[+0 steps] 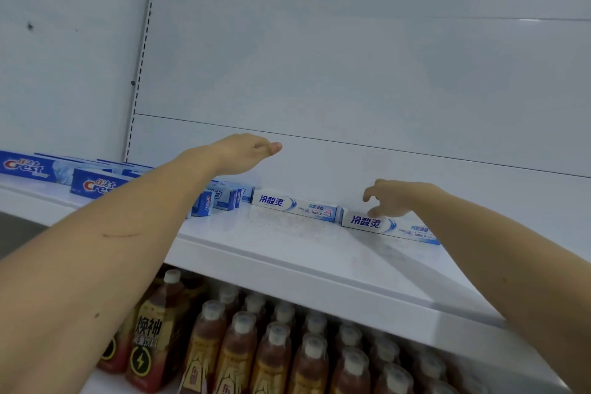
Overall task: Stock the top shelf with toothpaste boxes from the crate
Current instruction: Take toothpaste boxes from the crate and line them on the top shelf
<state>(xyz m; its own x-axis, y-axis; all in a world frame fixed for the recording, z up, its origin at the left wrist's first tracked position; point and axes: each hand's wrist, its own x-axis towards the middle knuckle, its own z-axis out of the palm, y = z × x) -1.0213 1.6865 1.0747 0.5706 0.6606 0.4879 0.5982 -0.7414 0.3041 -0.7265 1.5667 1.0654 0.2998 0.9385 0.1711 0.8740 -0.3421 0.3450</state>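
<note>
White toothpaste box (388, 226) lies lower right, right hand (391, 198) loosely spread, fingertips touching it, seemingly squaring the row; left hand (243, 152) hovers empty, fingers together, centre frame.

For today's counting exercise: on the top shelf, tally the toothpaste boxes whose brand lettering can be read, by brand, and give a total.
Blue Crest-lettered cardboard boxes: 2 (far-left box, nearer box)
White cardboard boxes with blue Chinese lettering: 2 (left box, right box under the right hand)
Total: 4
Small blue boxes behind the left arm are too hidden to count.
</note>
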